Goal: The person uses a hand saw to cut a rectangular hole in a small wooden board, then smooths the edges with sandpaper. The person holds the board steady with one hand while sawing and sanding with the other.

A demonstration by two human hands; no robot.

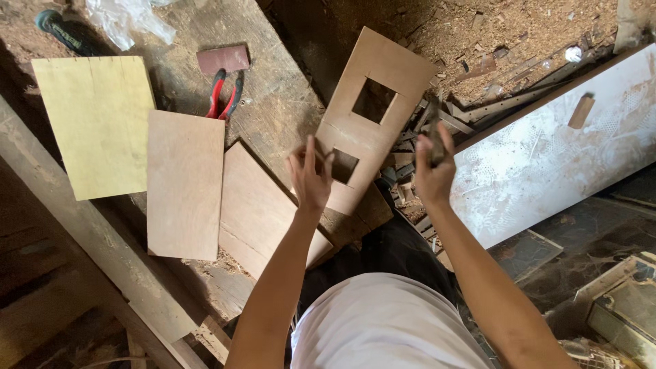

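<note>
My left hand (311, 179) grips the lower edge of a brown plywood panel (386, 65) with two square cut-outs, which leans out past the workbench edge. Its fingers spread over the panel beside the lower cut-out. My right hand (432, 172) is closed around a small dark tool, blurred and mostly hidden in the fist, just right of the panel.
On the workbench (273, 102) lie a yellowish board (96, 126), two plain plywood boards (186, 184) (256, 212), red-handled pliers (224, 94), a sanding block (223, 59) and a plastic bag (130, 19). A white panel (547, 157) leans at right; wood offcuts and sawdust cover the floor.
</note>
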